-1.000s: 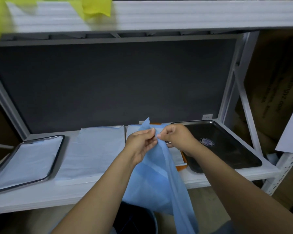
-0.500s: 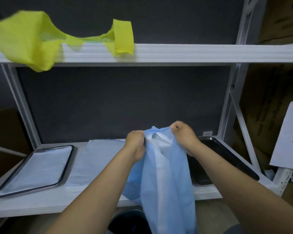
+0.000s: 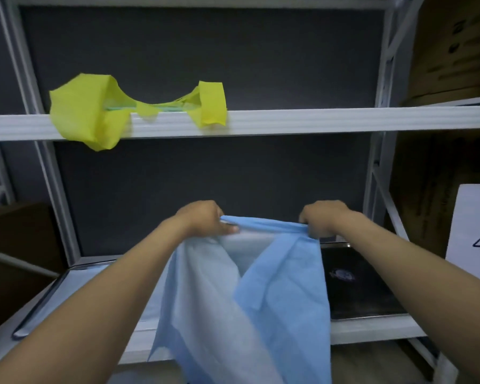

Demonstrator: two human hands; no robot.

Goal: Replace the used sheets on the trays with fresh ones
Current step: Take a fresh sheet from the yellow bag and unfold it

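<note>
While L hand (image 3: 205, 220) & R hand (image 3: 325, 217) grip its top, blue sheet (image 3: 284, 289) hangs below.

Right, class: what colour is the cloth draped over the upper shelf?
The cloth is bright yellow; head view.

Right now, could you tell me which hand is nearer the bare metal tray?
Right. The right hand is just above the metal tray; the left hand is farther left, across the blue sheet.

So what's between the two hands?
The blue sheet: its bunched top edge stretches from the left hand to the right hand, each gripping one end, and the rest hangs down. The head view shows it.
</note>
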